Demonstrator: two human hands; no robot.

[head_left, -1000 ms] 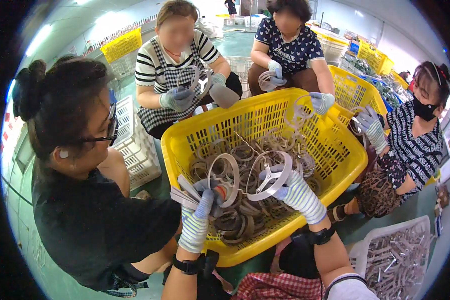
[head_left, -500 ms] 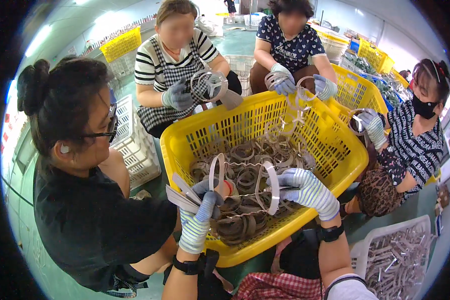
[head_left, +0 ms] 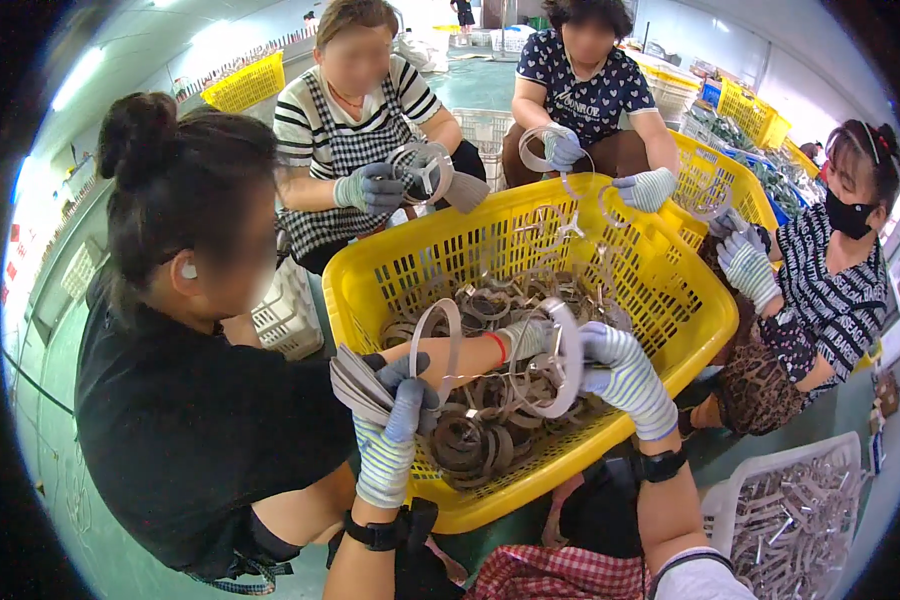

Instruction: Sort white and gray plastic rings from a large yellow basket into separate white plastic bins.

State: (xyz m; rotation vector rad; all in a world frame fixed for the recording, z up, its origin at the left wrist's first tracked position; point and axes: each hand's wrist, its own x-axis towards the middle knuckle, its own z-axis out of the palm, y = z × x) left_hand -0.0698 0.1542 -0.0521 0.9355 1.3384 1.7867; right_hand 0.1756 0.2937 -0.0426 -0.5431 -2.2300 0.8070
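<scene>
My left hand (head_left: 395, 440), in a striped glove, is closed around a fanned stack of flat metal bands (head_left: 358, 390). A thin metal ring (head_left: 416, 350) stands up by its fingers. My right hand (head_left: 628, 385), gloved the same way, pinches a second, wider metal ring (head_left: 571, 350) at its right side. Thin strands show between the two rings, but how they join is unclear. Both hands are above the near part of a yellow basket (head_left: 460, 515) holding a heap of metal rings (head_left: 480, 440).
At my left, a person in black (head_left: 200, 420) reaches a gloved hand (head_left: 530, 338) into the basket, behind my rings. Several others sit around its far and right sides, handling rings. A white crate (head_left: 715, 510) of metal pieces stands at lower right.
The person at left has leaned in and extended an arm farther across the basket. My right hand has shifted slightly right and up with its ring, which has turned. My left hand stays closed.
</scene>
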